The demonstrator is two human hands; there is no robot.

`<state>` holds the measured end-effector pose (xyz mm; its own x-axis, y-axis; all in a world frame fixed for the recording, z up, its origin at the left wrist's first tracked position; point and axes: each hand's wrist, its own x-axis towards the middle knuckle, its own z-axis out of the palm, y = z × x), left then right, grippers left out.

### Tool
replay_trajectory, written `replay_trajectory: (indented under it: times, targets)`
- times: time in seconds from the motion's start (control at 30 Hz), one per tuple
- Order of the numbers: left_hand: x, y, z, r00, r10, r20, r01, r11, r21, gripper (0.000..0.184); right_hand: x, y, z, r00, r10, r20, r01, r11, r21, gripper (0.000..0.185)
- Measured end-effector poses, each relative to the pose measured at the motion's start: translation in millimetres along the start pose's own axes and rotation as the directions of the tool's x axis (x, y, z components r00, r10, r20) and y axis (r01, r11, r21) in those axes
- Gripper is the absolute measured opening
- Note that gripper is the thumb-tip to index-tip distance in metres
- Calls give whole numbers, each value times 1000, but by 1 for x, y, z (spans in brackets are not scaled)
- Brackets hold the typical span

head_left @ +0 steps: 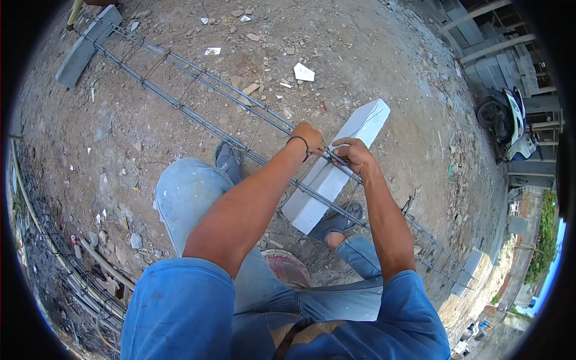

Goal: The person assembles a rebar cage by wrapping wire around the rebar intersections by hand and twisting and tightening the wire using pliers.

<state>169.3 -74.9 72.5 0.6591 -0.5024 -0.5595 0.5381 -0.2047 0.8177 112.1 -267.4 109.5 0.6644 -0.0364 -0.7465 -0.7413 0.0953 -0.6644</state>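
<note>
A long cage of steel rebar (219, 128) with wire-tied stirrups runs diagonally across the head view, over a white block (308, 203). My left hand (308, 137), a dark band at its wrist, is closed around the far bar of the cage above the block. Just right of it, my right hand (355, 154) has its fingers curled and thumb close to the same bar. Whatever sits between those fingertips is too small to make out. The two hands are nearly touching at a stirrup joint.
Another block (90, 48) supports the cage's far left end, and one more (468, 271) lies under bars at right. Broken tile (304, 72) and stones litter the dirt. A motorcycle (513, 123) stands at right. Bent bars and pipes (66, 264) lie at lower left.
</note>
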Motion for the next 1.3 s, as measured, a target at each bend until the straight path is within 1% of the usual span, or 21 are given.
replay_trajectory:
  times: [0.03, 0.07, 0.1, 0.17, 0.27, 0.37, 0.47, 0.57, 0.63, 0.67, 0.73, 0.77, 0.8, 0.83, 0.97, 1.03, 1.07, 1.13, 1.23, 1.27, 1.3]
  targets:
    - [-5, 5, 1, 991, -126, -33, 113, 956, -272, 31, 5, 0, 3, 997, -71, -31, 66, 989, -130, 35]
    - [-8, 6, 0, 991, -130, -36, 116, 956, -269, 31, 9, 1, 6, 988, -143, -53, 125, 958, -259, 32]
    - [-8, 4, 0, 992, -112, -59, 98, 974, -204, 30, 10, 3, 8, 989, -141, -51, 123, 959, -256, 32]
    - [-7, 3, -2, 992, -90, -85, 77, 987, -142, 30, 10, 3, 12, 880, -475, 22, 432, 780, -453, 28]
    - [-9, 3, -5, 995, -91, -45, 92, 995, 32, 29, 12, 13, 14, 864, -503, 4, 465, 796, -386, 33]
    - [10, -17, -1, 996, 87, -19, -73, 921, 382, 27, 8, 7, 18, 855, -518, -21, 473, 797, -375, 34]
    - [13, -15, 1, 985, 0, -174, 53, 952, 302, 28, 7, 3, 28, 815, -579, 6, 506, 706, -495, 33]
    - [4, -15, -1, 991, -19, -133, 37, 990, 136, 29, -6, 8, 39, 771, -636, -45, 495, 641, -586, 33]
    - [-17, 8, -6, 984, -180, -18, 167, 945, -281, 28, -11, 9, 43, 737, -665, -116, 479, 637, -604, 34]
    - [-14, 13, -6, 984, -176, -17, 165, 948, -271, 28, -11, 14, 42, 728, -656, -200, 463, 685, -562, 35]
    - [-2, 25, -1, 999, -41, -2, 40, 980, 195, 28, -3, 26, 40, 669, -652, -358, 437, 734, -520, 25]
    - [1, 33, 4, 999, -40, 3, 39, 978, 203, 28, 1, 32, 36, 665, -651, -366, 438, 737, -515, 25]
    - [-7, 53, 10, 999, 17, -47, 11, 838, 546, 28, 4, 37, 34, 673, -643, -367, 379, 725, -576, 19]
    - [-7, 65, 16, 993, 91, -74, 7, 581, 814, 28, 3, 38, 34, 680, -635, -367, 319, 706, -632, 16]
    - [41, 79, 17, 988, 154, -9, -49, 368, 929, 16, -1, 41, 44, 693, -607, -389, 364, 760, -538, 13]
    - [63, 81, 5, 985, -113, 128, -40, 576, 817, 20, 1, 48, 42, 664, -655, -360, 429, 729, -534, 15]
    - [72, 75, 2, 985, -115, 128, -39, 573, 818, 20, -1, 47, 42, 674, -653, -344, 430, 727, -535, 13]
    - [98, 54, -2, 965, -209, 160, 48, 737, 674, 32, 0, 42, 40, 686, -647, -332, 430, 729, -532, 12]
    - [129, 26, 2, 937, -198, 287, -105, 626, 773, 33, 3, 39, 33, 759, -574, -308, 367, 767, -526, 10]
    - [137, 17, 2, 935, -205, 290, -101, 630, 770, 33, 2, 38, 30, 795, -542, -270, 376, 792, -481, 11]
    - [139, 14, 2, 909, -339, 243, 62, 685, 726, 32, 1, 35, 28, 828, -512, -230, 384, 815, -435, 13]
